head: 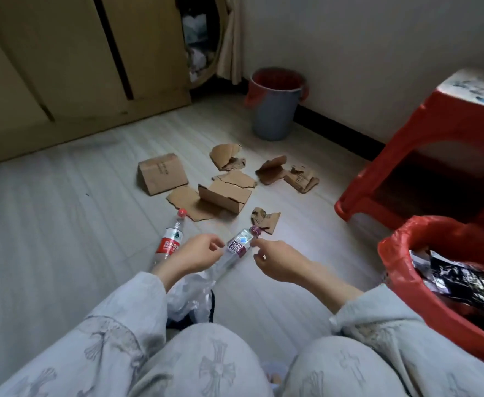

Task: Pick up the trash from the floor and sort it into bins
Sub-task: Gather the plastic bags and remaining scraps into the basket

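A clear bottle with a purple label and cap (239, 245) lies slanted between my hands, its base against a crumpled white plastic bag (187, 296). My left hand (195, 255) pinches the bottle at the label with curled fingers. My right hand (275, 260) pinches it just below the neck. A second bottle with a red label and cap (171, 241) lies on the floor left of my left hand. Torn cardboard pieces (223, 196) are scattered on the floor ahead. At the right stands a bin with a red liner (398, 270), holding black wrappers. A grey bin with a red liner (273, 110) stands by the far wall.
A red plastic stool (424, 156) stands at the right between the two bins. Wooden cabinet doors (72, 67) run along the far left. My knees in light patterned trousers (215, 365) fill the lower frame. Pale floorboards (57, 210) stretch to the left.
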